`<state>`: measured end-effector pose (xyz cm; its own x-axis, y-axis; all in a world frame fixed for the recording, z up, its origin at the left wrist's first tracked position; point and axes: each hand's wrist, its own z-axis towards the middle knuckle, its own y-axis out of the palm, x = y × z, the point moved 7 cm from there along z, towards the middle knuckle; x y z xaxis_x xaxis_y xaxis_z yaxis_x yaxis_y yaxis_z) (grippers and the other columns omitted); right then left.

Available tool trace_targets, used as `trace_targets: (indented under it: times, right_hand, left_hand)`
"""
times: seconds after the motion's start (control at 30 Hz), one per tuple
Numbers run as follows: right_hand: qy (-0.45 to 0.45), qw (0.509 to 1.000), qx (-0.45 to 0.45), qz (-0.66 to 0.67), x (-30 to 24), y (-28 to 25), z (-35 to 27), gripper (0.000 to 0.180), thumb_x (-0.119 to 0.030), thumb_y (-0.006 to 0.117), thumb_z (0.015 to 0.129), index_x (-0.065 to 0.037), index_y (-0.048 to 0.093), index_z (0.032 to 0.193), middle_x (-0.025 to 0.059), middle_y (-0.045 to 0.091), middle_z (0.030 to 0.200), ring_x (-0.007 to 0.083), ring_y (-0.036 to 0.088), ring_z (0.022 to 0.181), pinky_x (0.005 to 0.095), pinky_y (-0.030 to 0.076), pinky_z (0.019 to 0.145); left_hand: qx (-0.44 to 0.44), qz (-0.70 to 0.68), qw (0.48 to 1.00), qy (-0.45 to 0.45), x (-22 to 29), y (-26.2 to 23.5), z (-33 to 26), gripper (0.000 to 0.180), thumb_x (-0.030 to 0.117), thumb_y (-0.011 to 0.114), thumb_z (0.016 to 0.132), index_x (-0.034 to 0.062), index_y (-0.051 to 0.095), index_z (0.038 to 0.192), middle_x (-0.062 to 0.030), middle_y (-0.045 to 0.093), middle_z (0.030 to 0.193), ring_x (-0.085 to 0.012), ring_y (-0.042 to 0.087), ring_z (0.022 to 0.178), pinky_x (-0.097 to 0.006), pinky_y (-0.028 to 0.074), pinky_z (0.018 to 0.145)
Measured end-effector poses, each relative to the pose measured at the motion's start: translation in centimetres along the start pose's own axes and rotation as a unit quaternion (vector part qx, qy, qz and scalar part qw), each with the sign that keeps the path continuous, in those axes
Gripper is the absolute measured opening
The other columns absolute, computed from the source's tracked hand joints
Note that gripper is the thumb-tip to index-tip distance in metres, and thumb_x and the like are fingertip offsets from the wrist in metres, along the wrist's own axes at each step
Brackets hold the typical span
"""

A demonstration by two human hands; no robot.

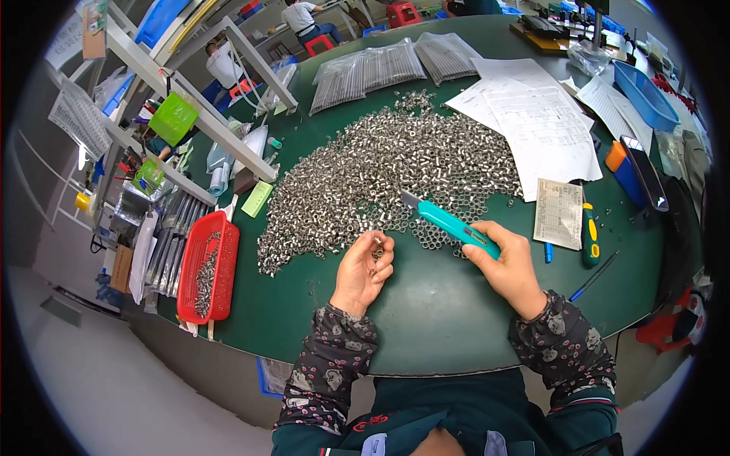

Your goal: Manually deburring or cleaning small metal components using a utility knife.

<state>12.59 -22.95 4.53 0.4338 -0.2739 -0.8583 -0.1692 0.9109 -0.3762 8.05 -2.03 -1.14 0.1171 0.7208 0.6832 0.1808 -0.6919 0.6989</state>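
A busy workroom, with a big heap of little metal rings (pixel 380 167) on a green tabletop (pixel 437 327).
The left hand (pixel 360 275) has its fingers curled around a few loose rings (pixel 377 253); the right hand (pixel 511 266) has its fingers wrapped around a teal knife (pixel 452 226), its blade pointing over the heap. The heap sits just past both hands. Further out, a red basket (pixel 230 270) stands on the left and papers (pixel 544 129) lie on the right. The rings look hard, light and slippery, so pinch each by its outside. The knife looks light and stiff; hold the thick handle, away from the blade. Fingers hide some handle, the blade's tip blends into the heap, and I can't count the rings in the left hand.
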Motion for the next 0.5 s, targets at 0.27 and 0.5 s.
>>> trace_targets:
  times: [0.27, 0.5]
  right_hand:
    - [-0.004, 1.0, 0.015, 0.019, -0.3, -0.4, -0.1, 0.029, -0.024, 0.066, 0.072, -0.004, 0.058, 0.091, 0.0129, 0.06, 0.074, 0.0269, 0.058, 0.061, 0.0318, 0.043, 0.054]
    - [-0.018, 0.999, 0.024, 0.03, -0.6, -0.5, -0.1, 0.029, -0.024, 0.066, 0.072, -0.004, 0.058, 0.091, 0.0143, 0.059, 0.076, 0.0299, 0.058, 0.065, 0.0332, 0.044, 0.056]
  left_hand:
    - [0.073, 0.453, 0.887, 0.058, -0.2, 1.8, 1.2, 0.007, 0.01, 0.058, 0.079, 0.0042, 0.054, 0.08, 0.0043, 0.042, 0.057, -0.0059, 0.036, 0.045, -0.021, 0.031, 0.041]
    - [0.054, 0.725, 0.654, 0.211, -0.4, 4.8, 1.2, 0.011, 0.007, 0.062, 0.07, 0.0036, 0.058, 0.08, -0.0021, 0.045, 0.056, -0.0073, 0.041, 0.049, -0.024, 0.036, 0.048]
